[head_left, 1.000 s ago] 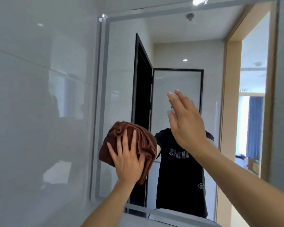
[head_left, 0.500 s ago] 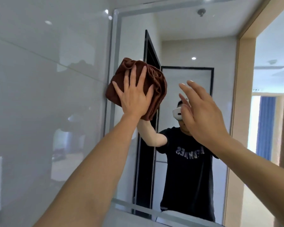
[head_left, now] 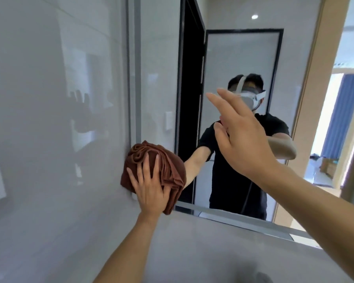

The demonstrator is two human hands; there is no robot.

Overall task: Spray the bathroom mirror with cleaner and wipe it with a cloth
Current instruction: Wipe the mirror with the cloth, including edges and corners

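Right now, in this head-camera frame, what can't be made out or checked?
- Spray cleaner: no bottle is anywhere in the head view.
- Glass under the brown cloth: covered by cloth and left hand, so whether it is clean cannot be told.
- Right hand: seen from the back, so contact with the mirror cannot be told.
- Mirror's top and right edges: cut off by the frame.
- Dark blur at the bottom edge: unidentifiable.

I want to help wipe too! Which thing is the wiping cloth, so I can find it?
Find the big frosted-edged wall mirror and go to its lower left corner. There the left hand presses a bunched rust-brown towelling cloth against the glass. It is the only soft, dark-coloured thing among smooth pale grey walls.
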